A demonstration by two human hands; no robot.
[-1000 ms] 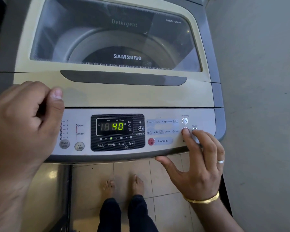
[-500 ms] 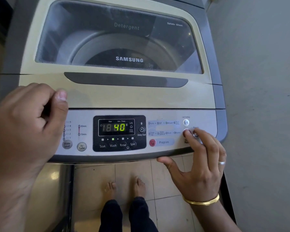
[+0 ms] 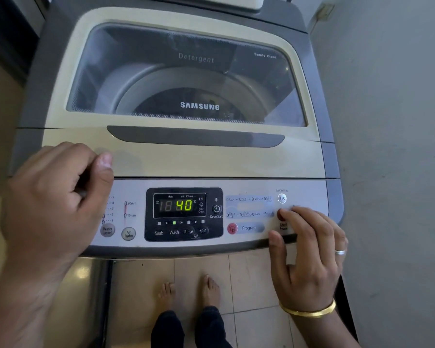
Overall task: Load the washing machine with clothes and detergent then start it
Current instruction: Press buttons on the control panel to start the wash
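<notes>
The washing machine (image 3: 176,159) fills the middle of the view, a top-loader standing on a tiled floor (image 3: 249,280) with a grey wall (image 3: 392,121) close on its right. Its beige lid (image 3: 68,79) is down, and through the lid's glass window (image 3: 141,71) the drum shows with something dark low inside, too dim to make out. The words "Detergent" and "SAMSUNG" are printed on the glass.

Along the front edge runs the silver control panel (image 3: 309,194). Its dark display (image 3: 180,205) shows a bright green 40 beside fainter digits, and a small green light (image 3: 174,222) glows above the word Wash.

The right hand (image 3: 309,252) lies over the right end of the panel. Its grip is released, with the fingers stretched forward and only slightly bent. The index fingertip sits on the Start/Pause button (image 3: 281,217), and the thumb rests against the panel's front lip. Just above that fingertip is the round L/S button (image 3: 282,198), and to its left the red Program button (image 3: 232,228).

The left hand (image 3: 53,197) is clenched in a loose fist over the left end of the panel, thumb laid against the index finger, and I see nothing held in it. Beside it are the Water Level button (image 3: 107,230) and the Air Turbo button (image 3: 128,233).

A ring (image 3: 339,252) and a gold bangle (image 3: 308,310) are on the right hand and wrist. Bare feet (image 3: 211,287) stand on the tiles below the panel
</notes>
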